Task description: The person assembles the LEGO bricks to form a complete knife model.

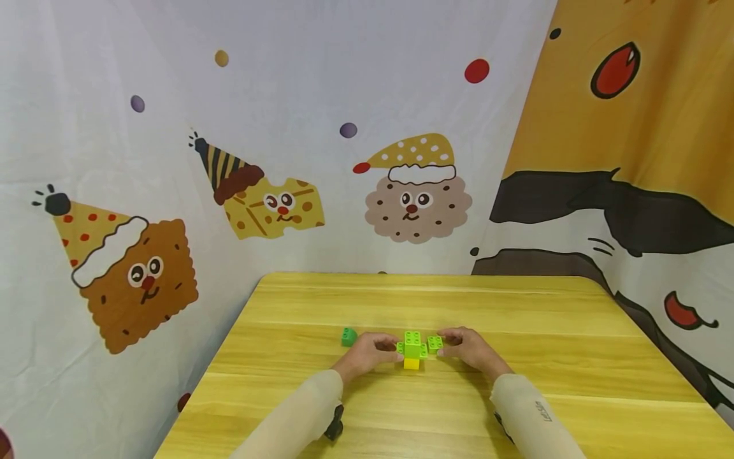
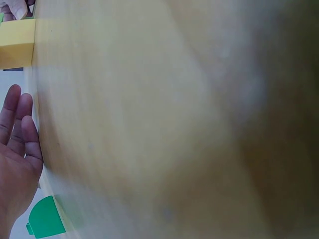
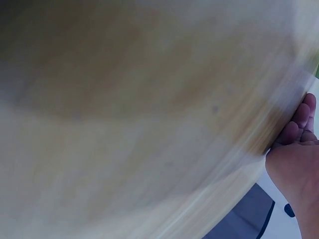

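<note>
A small build of lime-green toy building bricks [image 1: 412,344] on a yellow brick [image 1: 411,364] stands upright on the wooden table, with a studded lime piece jutting out at each side. My left hand [image 1: 369,352] is at its left side, thumb and forefinger pinching the left piece. Just right of the build, my right hand [image 1: 467,349] pinches a loose lime brick [image 1: 434,344] by its outer end. The other fingers of the left hand [image 2: 20,149] extend loosely in the left wrist view. The right hand [image 3: 296,149] is partly cut off in the right wrist view.
A dark green, round-sided brick [image 1: 348,336] lies on the table [image 1: 321,299] left of my left hand. Behind the table hangs a cloth [image 1: 321,83] printed with cartoon figures. Dark wrist devices [image 1: 335,423] show under the sleeves.
</note>
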A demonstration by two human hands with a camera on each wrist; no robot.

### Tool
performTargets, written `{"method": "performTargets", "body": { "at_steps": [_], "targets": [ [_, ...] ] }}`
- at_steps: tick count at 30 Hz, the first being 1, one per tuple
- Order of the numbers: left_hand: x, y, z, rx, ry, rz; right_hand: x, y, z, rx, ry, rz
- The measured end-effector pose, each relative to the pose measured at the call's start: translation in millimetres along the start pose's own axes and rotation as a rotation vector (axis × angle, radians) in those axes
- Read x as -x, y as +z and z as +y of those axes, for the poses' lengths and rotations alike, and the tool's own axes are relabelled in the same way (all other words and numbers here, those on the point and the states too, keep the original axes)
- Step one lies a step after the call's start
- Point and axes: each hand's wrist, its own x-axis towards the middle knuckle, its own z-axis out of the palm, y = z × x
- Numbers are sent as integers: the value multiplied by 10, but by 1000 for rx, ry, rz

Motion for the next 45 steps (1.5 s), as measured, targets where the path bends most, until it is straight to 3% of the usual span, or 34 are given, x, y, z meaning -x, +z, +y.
{"method": "performTargets", "body": {
  "at_steps": [30, 45],
  "targets": [
    [27, 32, 43, 15, -21, 22, -4, -31, 41, -13, 9, 5],
    [19, 9, 20, -9, -12, -2, -14, -58, 21, -44, 24, 7]
  ]
}}
